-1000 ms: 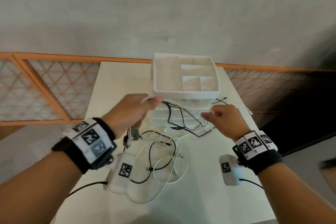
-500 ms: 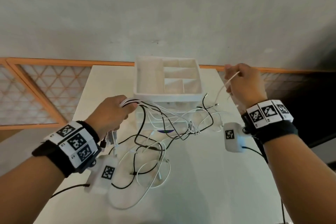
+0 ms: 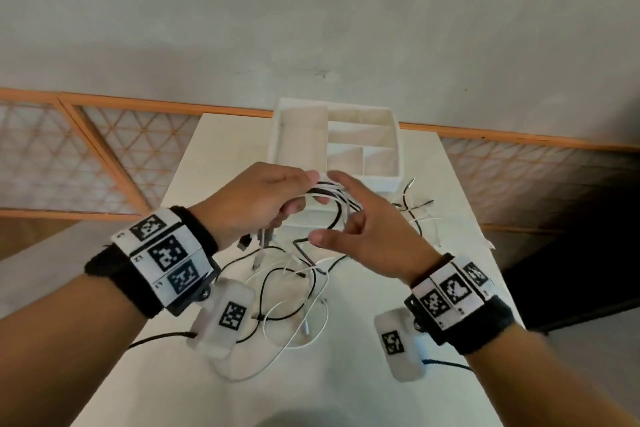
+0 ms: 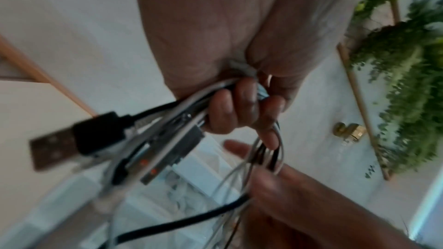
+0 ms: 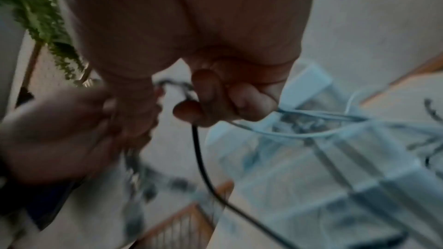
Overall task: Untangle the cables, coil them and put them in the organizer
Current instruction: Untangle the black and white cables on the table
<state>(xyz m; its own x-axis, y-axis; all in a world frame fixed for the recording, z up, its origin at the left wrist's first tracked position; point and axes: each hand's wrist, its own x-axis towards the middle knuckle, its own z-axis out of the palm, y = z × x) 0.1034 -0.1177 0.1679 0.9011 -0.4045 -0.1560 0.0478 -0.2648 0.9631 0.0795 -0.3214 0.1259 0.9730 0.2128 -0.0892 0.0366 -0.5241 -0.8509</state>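
Observation:
My left hand (image 3: 273, 199) grips a bundle of white and black cables (image 3: 332, 194) just in front of the white organizer (image 3: 379, 181). USB plugs (image 3: 258, 243) hang below that fist; the left wrist view shows a black USB plug (image 4: 79, 139) and the curled fingers (image 4: 230, 109) round the strands. My right hand (image 3: 349, 215) meets the bundle from the right, index finger and thumb stretched out. In the right wrist view its other fingers (image 5: 215, 99) curl over a black cable (image 5: 199, 158) and a white one (image 5: 299, 133). The organizer's compartments hold nothing.
Loose white and black cable loops (image 3: 294, 319) lie on the white table (image 3: 346, 392) under my wrists. More cable ends (image 3: 415, 204) trail to the organizer's right. An orange lattice railing (image 3: 104, 156) runs behind the table. A green plant (image 4: 407, 82) hangs nearby.
My right hand, raised to the right with a white cable half a second ago, has come back down to the bundle beside my left hand. The left hand keeps its grip.

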